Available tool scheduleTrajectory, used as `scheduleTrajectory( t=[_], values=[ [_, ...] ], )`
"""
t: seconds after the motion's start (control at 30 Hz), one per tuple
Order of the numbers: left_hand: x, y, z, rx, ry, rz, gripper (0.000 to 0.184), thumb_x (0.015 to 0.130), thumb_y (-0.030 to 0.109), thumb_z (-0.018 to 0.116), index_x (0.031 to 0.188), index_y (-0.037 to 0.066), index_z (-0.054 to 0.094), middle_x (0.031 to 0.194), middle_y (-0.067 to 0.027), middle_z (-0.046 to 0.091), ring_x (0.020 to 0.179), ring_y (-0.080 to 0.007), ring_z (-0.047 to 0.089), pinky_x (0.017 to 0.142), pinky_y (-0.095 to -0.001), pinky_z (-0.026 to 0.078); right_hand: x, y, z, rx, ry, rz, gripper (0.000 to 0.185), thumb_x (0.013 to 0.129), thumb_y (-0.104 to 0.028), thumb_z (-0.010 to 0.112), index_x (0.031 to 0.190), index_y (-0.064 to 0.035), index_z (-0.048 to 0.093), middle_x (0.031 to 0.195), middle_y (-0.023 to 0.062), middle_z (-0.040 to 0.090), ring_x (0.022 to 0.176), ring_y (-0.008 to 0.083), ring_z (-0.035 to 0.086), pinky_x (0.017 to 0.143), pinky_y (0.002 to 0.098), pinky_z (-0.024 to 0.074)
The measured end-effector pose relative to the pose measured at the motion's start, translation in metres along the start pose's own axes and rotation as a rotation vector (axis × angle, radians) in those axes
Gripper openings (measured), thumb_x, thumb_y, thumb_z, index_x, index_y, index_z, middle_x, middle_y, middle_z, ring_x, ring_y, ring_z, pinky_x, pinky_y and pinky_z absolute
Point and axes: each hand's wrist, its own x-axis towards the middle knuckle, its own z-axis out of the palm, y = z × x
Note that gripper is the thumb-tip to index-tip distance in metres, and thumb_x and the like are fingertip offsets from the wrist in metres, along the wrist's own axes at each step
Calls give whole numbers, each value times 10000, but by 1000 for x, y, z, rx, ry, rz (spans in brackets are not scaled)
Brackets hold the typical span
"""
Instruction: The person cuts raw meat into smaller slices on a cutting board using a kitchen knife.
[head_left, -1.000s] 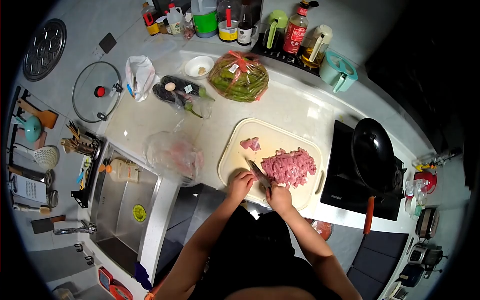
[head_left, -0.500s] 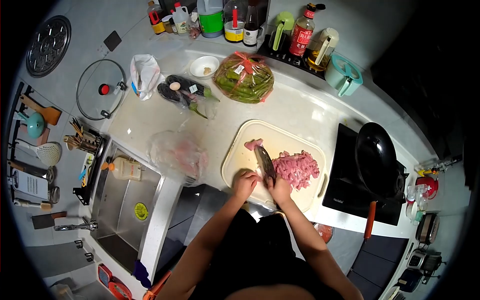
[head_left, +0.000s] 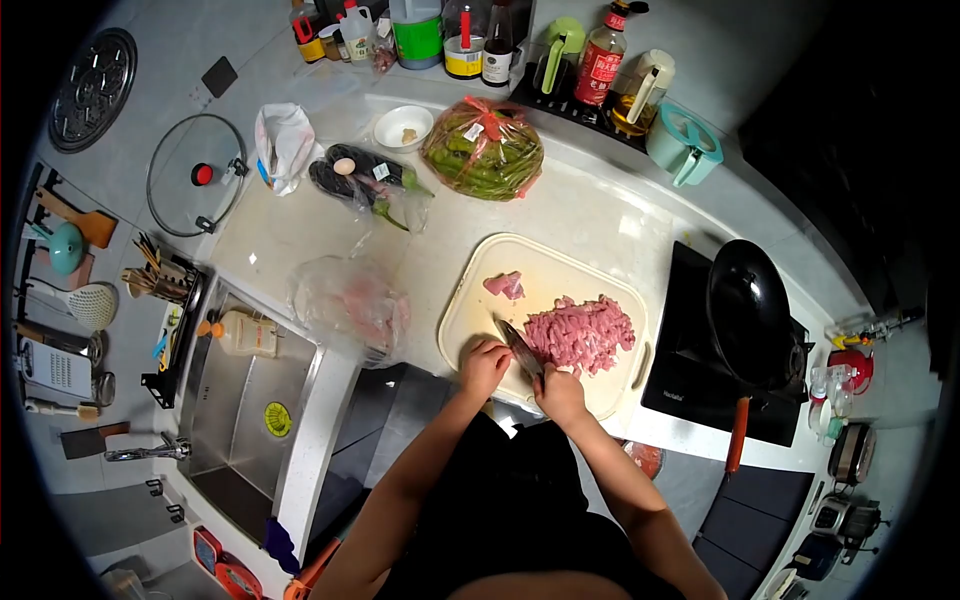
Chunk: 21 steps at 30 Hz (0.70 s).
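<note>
My right hand [head_left: 558, 392] is closed around the handle of a kitchen knife [head_left: 519, 348], whose blade points up and left over the cutting board [head_left: 470, 290]. My left hand [head_left: 484, 368] rests at the board's near left edge, its fingers curled beside the blade; whatever they may hold is hidden. To the right of the blade lies a heap of cut raw meat [head_left: 585, 333]. A separate piece of raw meat [head_left: 505, 285] sits farther up the board, apart from both hands.
Left of the board lies a plastic bag with meat [head_left: 355, 305], then the sink [head_left: 235, 420]. Eggplants [head_left: 370, 178], a white bowl [head_left: 404, 128] and a bag of green peppers [head_left: 483, 150] stand behind. A wok [head_left: 748, 310] sits on the cooktop at right.
The knife has drawn back toward me and left, away from the separate meat piece, with its blade lower. That piece now lies spread out on the board. My left hand has shifted slightly.
</note>
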Motion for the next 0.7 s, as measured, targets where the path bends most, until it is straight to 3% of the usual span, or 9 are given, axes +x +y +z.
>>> scheduleTrajectory(
  t=[0.23,0.37,0.5,0.63,0.7],
  values=[
    [3,-10,6,38,-53,26,42,686,69,650,726,62,641,804,-60,621,781,-272,577,701,-361,482,29,-14,25,12,11,25,237,813,-227,540,780,8,536,612,227,604,562,367,622,524,463,507],
    [0,-13,3,12,-64,23,53,710,59,648,762,52,654,825,-75,631,786,-274,592,707,-357,485,45,0,45,219,216,116,281,822,-238,546,814,43,549,626,266,581,590,421,600,552,492,488],
    [-6,-11,-8,-139,34,-57,93,747,29,642,835,36,668,891,-87,650,796,-268,619,712,-329,497,29,26,30,408,186,280,270,827,-225,545,847,44,561,647,265,583,605,431,585,586,493,473],
    [-3,-17,-18,-194,144,-151,97,787,19,636,880,6,657,900,-108,651,699,-223,635,599,-275,493,14,27,14,372,180,73,237,806,-214,576,832,21,559,631,248,579,614,433,581,582,491,468],
    [0,-20,-20,-237,170,-214,97,799,19,629,891,-4,650,882,-105,646,668,-196,621,580,-261,484,7,18,4,241,11,38,253,796,-241,574,840,8,567,687,231,600,684,408,597,627,481,477]
  ],
)
